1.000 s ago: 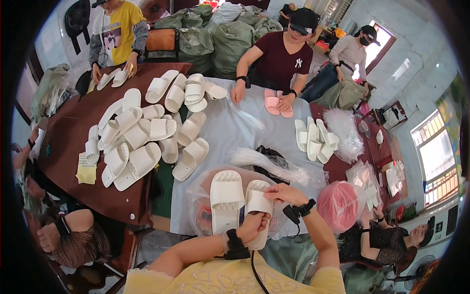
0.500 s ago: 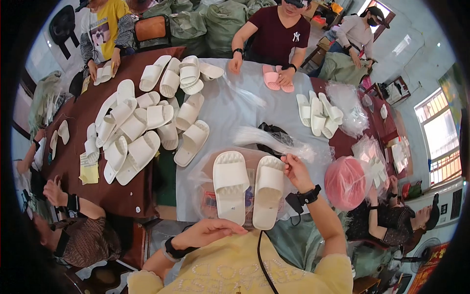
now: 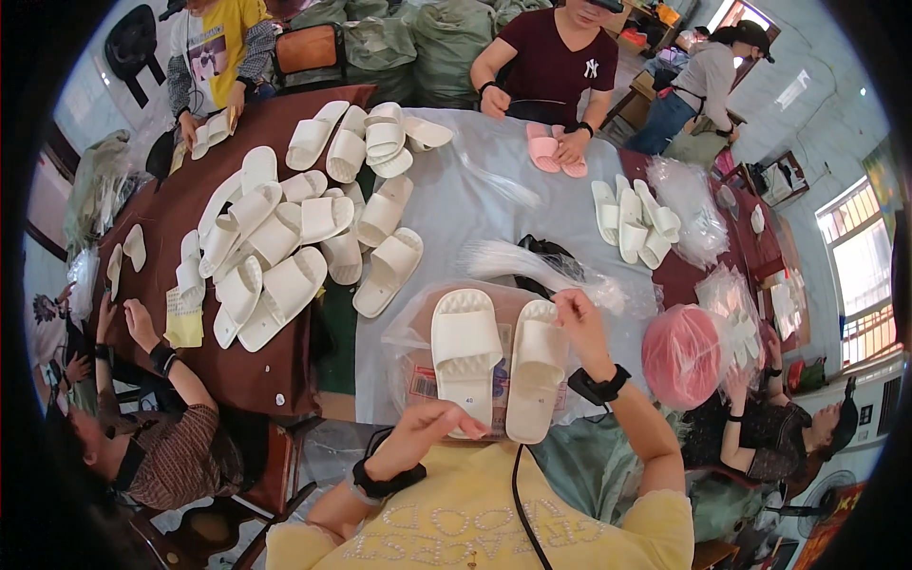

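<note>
Two white slippers lie side by side in front of me, toes pointing away, on a clear plastic bag (image 3: 403,328) with a brown printed surface under it. At the toe edge of the right slipper (image 3: 538,356) my right hand (image 3: 581,331) is closed, its fingertips gripping the outer rim. My left hand (image 3: 418,439) hovers by the heel of the left slipper (image 3: 465,344), fingers stretched toward it and holding nothing. Beyond the slippers lie a bundle of thin clear plastic strips (image 3: 503,259) and a black item (image 3: 549,255).
Many white slippers (image 3: 285,233) are heaped at the left, with several more (image 3: 631,220) at the far right. A pink ball-shaped bundle in plastic (image 3: 680,356) sits right of me. Across the table a co-worker's hand (image 3: 572,147) touches pink slippers (image 3: 543,152); other people work around.
My left hand has drawn slightly back, its fingers more bent. My right hand has come onto the right slipper's toe edge. The whole view has shifted a little.
</note>
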Motion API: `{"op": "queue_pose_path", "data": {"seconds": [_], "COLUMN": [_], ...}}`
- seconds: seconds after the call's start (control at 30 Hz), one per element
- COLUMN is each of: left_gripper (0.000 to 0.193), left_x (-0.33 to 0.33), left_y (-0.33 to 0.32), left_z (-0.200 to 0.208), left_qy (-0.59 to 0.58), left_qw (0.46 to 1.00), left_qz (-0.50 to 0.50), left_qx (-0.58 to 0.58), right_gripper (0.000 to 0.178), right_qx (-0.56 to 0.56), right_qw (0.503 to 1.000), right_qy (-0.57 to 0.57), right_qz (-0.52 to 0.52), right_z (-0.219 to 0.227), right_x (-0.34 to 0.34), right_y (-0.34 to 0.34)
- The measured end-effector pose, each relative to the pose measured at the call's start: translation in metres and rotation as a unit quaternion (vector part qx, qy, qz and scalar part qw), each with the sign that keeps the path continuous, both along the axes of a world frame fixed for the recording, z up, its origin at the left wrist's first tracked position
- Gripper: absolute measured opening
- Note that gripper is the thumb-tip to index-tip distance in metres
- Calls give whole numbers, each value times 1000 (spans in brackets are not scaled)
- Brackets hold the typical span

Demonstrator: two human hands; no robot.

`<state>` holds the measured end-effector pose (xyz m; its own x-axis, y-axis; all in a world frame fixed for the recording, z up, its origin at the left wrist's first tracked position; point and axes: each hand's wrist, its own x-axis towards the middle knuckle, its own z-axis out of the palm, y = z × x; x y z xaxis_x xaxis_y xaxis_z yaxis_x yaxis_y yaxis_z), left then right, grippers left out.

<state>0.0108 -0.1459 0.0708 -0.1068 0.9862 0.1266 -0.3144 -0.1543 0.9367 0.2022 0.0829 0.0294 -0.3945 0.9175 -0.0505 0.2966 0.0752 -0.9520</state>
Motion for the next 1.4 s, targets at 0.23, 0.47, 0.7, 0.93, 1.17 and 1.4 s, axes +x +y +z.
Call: {"op": "queue_pose_path", "data": {"seconds": [0.23,0.47,0.7,0.93,1.17,1.4], "left_gripper": [25,17,17,12,20,34], "left_x": [11,26,27,32,26,4], "left_y": [29,59,69,75,69,35], "left_z": [-41,-75,-105,-124,-110,-20], "left_qy": [-311,-254,-128,-238,-208,-129], "left_qw": [874,909,943,932,950,931], "left_qz": [-72,58,74,122,70,-73], "left_qx": [-366,-327,-298,-244,-222,-335], "right_gripper": [25,27,32,30,33,23], "right_qx": [156,153,169,69,-64,91], "right_qw": [958,908,861,867,924,975], "right_qy": [-124,-214,-238,-188,-113,-34], "right_qz": [204,327,416,456,358,199], "right_z": [22,16,-8,-25,-18,4], "right_x": [-45,-80,-93,-99,-92,-66], "right_y": [-17,-4,7,16,16,9]}}
